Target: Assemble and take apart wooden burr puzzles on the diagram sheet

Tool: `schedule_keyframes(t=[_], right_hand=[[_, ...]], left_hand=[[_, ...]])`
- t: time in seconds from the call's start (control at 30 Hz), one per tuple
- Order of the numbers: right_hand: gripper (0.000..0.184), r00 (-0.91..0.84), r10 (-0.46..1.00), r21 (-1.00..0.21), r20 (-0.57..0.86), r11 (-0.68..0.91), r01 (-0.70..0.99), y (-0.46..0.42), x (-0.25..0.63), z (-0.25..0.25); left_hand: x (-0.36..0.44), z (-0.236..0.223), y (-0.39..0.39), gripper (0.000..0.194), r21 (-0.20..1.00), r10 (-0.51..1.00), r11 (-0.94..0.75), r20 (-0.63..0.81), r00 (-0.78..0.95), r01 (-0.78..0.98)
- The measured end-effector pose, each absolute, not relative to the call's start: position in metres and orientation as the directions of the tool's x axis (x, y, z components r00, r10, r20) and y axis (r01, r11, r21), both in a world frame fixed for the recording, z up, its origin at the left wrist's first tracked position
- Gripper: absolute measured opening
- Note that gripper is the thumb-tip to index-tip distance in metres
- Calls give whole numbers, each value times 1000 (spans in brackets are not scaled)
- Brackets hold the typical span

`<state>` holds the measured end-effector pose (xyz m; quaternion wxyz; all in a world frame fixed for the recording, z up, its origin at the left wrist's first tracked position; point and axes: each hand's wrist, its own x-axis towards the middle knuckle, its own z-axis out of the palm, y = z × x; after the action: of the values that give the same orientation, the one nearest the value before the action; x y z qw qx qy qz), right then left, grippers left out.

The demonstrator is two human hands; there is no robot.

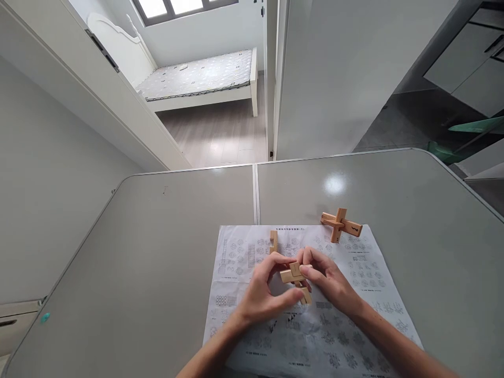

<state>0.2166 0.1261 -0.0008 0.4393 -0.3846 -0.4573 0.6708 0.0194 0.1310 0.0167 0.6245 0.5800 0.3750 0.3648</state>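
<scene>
Several interlocking wooden puzzle pieces [290, 276] are joined in a cluster between my two hands, just above a printed sheet. My left hand [265, 291] is closed around the cluster from the left, its thumb on the lower block. From the right, my right hand [326, 274] pinches the upper part, thumb pressed on top. Fingers cover part of the joint. Beyond my left hand lies a loose notched wooden piece [274, 240]. An assembled wooden cross puzzle [339, 224] with dark marks rests at the sheet's top right edge.
The creased paper sheet [236, 283] carries rows of small puzzle diagrams. It lies on a grey table [157, 273] with a metal rim and a centre seam [255, 194]. Past the table are a doorway, a bed [205, 79] and a white wall.
</scene>
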Motion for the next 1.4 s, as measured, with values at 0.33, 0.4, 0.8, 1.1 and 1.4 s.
schedule_keyframes(t=[0.33, 0.4, 0.8, 1.1, 1.4], right_hand=[[39, -318, 946, -960, -64, -146, -239, 125, 216, -1], [36, -285, 956, -979, -74, -125, -164, 124, 215, -1], [44, -244, 935, -807, 258, 347, 477, 124, 208, -14], [36, -345, 903, -711, 254, 417, 566, 130, 212, -17], [29, -355, 892, -638, 281, 450, 625, 130, 214, -17]], left_hand=[[14, 12, 128, 67, 985, 943, -137, 97, 319, 104], [12, 9, 130, 64, 995, 980, -91, 83, 182, 40], [7, -1, 143, 64, 931, 982, 175, -142, 122, -321], [9, 6, 140, 59, 958, 981, 145, -106, 164, -249], [6, 3, 142, 62, 962, 991, 115, -94, 97, -247]])
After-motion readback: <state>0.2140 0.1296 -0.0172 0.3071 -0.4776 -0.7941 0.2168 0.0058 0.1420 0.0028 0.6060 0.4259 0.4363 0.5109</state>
